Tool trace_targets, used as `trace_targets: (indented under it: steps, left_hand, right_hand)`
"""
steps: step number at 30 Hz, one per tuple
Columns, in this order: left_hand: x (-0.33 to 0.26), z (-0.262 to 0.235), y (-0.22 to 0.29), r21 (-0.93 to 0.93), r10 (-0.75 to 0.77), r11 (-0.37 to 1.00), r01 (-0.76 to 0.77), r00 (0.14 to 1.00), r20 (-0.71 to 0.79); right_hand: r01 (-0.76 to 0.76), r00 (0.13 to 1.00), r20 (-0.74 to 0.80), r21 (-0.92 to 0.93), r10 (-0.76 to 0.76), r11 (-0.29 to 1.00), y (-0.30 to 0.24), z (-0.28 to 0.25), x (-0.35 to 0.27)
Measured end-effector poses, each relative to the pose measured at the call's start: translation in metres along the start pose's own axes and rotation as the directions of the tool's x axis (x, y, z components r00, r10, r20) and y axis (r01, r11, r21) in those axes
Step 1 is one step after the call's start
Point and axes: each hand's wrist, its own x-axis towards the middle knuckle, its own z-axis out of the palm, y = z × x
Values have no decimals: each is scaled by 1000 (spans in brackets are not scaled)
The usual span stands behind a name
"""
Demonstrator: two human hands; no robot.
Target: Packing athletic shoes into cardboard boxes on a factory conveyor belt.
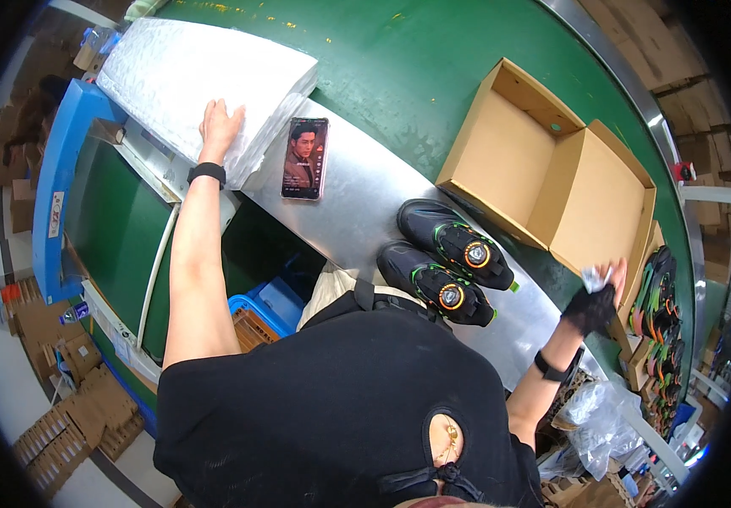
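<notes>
My left hand (219, 125) lies flat, fingers apart, on a stack of white tissue paper sheets (204, 80) at the far left of the bench. My right hand (600, 296), in a black fingerless glove, pinches a small crumpled white packet (594, 277) near the front corner of an open brown cardboard shoebox (551, 169). The box is empty, its lid folded open beside it. Two black shoes (446, 258) with green trim and round orange dials stand side by side on the metal plate (357, 212) right in front of me.
A phone (305, 157) with a lit screen lies on the metal plate beside the paper stack. Behind runs a green conveyor belt (399, 59). More shoes (657, 313) stand at the right, clear plastic bags (598, 415) below them. A blue crate (268, 309) sits under the bench.
</notes>
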Motion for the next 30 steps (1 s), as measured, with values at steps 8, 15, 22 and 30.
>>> trace_targets:
  steps: [8,15,22,30]
  left_hand:
    - [-10,-6,15,157,-40,988,15,987,158]
    - [10,-36,-5,71,-73,995,76,996,-43]
    - [24,-175,103,-283,14,941,-185,858,-514]
    - [-71,-236,318,11,733,628,-778,586,-347]
  right_hand:
    - [-218,942,276,63,193,974,5,73,-1]
    - [406,913,333,-692,-234,597,10,-1,-82]
    - [548,836,535,-822,122,-155,76,-79,-118]
    - [715,613,734,-359,-292,599,-53,56,-75]
